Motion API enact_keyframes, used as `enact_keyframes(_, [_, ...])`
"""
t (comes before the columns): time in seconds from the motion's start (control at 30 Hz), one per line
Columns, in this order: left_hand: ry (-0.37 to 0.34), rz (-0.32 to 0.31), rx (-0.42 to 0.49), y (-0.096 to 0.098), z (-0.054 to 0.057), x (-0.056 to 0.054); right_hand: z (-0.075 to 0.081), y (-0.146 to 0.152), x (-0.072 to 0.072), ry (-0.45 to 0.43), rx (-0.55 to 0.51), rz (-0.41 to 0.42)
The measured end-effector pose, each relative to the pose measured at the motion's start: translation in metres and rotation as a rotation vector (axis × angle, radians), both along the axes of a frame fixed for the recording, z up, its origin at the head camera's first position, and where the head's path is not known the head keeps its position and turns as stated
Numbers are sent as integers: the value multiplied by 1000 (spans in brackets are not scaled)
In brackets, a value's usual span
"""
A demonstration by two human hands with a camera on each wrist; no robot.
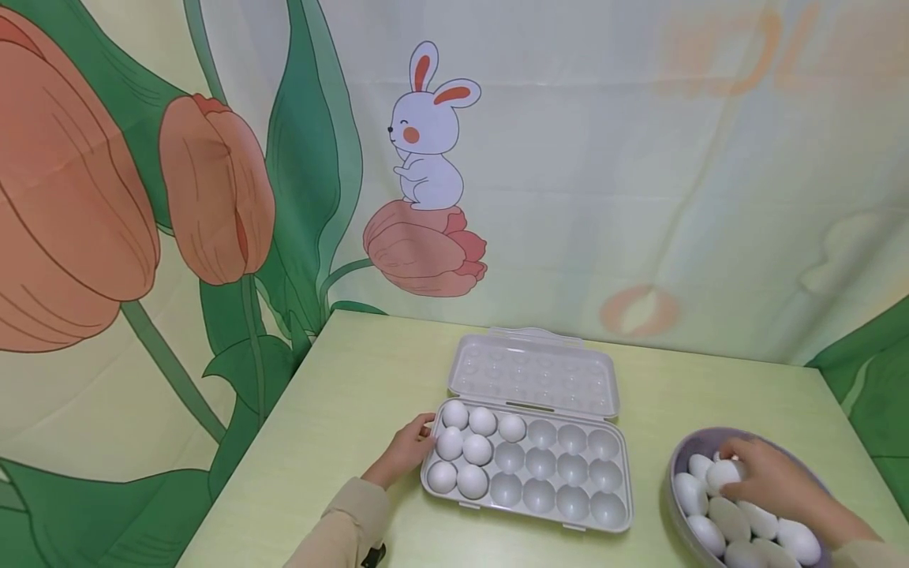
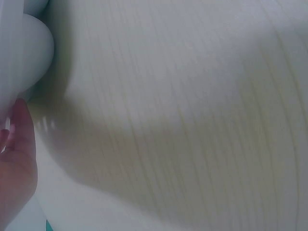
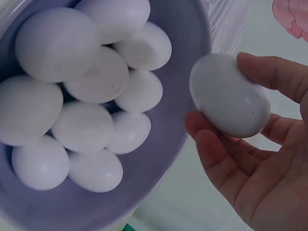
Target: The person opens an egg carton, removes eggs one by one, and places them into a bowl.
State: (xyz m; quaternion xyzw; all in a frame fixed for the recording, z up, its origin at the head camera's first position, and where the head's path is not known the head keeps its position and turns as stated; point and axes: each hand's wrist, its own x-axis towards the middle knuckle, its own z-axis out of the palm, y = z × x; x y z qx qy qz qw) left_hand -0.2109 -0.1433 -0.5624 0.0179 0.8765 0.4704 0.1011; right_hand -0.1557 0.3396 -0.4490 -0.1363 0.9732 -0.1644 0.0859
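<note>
A pale grey egg carton (image 1: 521,513) lies with its lid (image 1: 533,367) folded back. Several white eggs (image 1: 477,450) fill its two leftmost columns, plus one egg (image 1: 512,427) in the back row's third cup. My left hand (image 1: 412,448) grips the carton's left edge; part of that hand is cut off in the left wrist view. With thumb and fingers my right hand (image 3: 260,159) holds a white egg (image 3: 230,95) at the rim of a purple-grey bowl (image 3: 163,159). More white eggs (image 3: 83,126) are piled inside the bowl.
Carton and bowl stand on a light yellow-green table (image 1: 348,371), the bowl at the front right. Behind the table hangs a cloth (image 1: 568,197) printed with tulips and a rabbit. A dark band (image 1: 373,555) shows by the left sleeve.
</note>
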Motion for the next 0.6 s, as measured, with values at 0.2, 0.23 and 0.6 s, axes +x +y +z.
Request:
enact_keyframes(0.2, [-2,3,-2,0,1,0,-2,16,3,-133,6,-2])
enact_keyframes(0.23, [-3,3,-1,0,1,-1,-2,18,5,-153,3,-6])
enact_keyframes(0.6, [0,-2,2,0,1,0,-10,39,23,-261,-16,40])
